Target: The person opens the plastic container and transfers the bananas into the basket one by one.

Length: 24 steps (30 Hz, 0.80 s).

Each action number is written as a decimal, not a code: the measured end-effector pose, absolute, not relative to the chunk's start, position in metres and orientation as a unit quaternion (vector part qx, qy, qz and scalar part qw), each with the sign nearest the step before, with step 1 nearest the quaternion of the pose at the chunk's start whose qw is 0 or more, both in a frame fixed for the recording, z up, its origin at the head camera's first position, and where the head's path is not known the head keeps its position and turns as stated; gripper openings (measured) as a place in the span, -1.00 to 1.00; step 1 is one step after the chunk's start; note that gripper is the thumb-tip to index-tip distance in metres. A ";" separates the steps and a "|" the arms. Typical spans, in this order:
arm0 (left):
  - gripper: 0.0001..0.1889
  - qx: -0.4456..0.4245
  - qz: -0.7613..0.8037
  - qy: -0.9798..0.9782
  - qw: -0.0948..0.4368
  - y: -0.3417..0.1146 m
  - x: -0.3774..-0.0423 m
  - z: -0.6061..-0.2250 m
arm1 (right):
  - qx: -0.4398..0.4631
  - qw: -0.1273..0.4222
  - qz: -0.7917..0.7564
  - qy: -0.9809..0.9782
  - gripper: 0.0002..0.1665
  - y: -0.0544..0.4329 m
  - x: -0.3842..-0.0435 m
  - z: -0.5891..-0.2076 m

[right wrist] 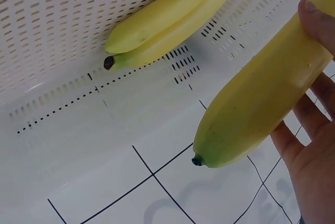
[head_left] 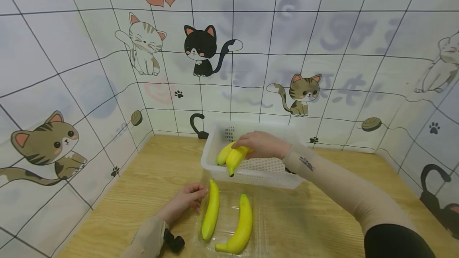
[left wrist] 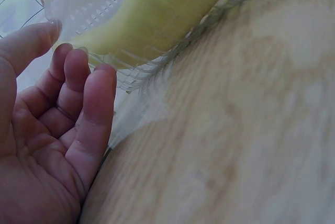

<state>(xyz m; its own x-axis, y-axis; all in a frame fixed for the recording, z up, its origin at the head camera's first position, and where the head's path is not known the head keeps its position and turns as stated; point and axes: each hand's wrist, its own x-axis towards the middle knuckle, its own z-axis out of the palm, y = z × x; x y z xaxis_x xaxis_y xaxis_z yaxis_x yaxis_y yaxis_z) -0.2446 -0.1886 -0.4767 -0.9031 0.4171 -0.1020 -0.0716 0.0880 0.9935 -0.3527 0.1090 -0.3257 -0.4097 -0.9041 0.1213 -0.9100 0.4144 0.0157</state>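
My right hand (head_left: pixel 263 145) grips a yellow banana (right wrist: pixel 261 88) over the white perforated basket (head_left: pixel 272 178), thumb on one side and fingers on the other. Inside the basket, two more bananas (right wrist: pixel 167 17) lie side by side against the holed bottom. My left hand (head_left: pixel 186 198) pinches the edge of a clear plastic tray (head_left: pixel 227 208) at its far left corner, thumb and curled fingertips at the rim in the left wrist view. Two bananas lie in that tray: a straighter one (head_left: pixel 211 210) by my left hand and a curved one (head_left: pixel 242 226) to its right.
The basket stands at the back of the wood-grain table (head_left: pixel 340 210), close to the wall covering (head_left: pixel 247 94) printed with cats and grid lines. A clear plastic flap (head_left: pixel 279 210) extends from the tray's right side. A black strap piece (head_left: pixel 174 242) sits on my left wrist.
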 end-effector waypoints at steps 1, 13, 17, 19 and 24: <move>-0.75 0.122 0.665 0.713 0.184 -0.189 -0.245 -0.477 | 0.537 0.054 0.026 -0.842 -0.40 0.109 -0.354 -0.326; -0.74 0.116 0.675 0.704 0.186 -0.188 -0.246 -0.480 | 0.490 0.004 0.039 -0.871 -0.37 0.108 -0.375 -0.338; -0.73 0.113 0.676 0.704 0.185 -0.188 -0.247 -0.481 | 0.474 -0.010 0.047 -0.879 -0.35 0.109 -0.379 -0.339; -0.73 0.115 0.676 0.705 0.184 -0.188 -0.247 -0.481 | 0.464 -0.019 0.055 -0.884 -0.35 0.110 -0.381 -0.338; -0.73 0.116 0.675 0.705 0.184 -0.188 -0.247 -0.481 | 0.446 -0.032 0.062 -0.892 -0.36 0.113 -0.386 -0.340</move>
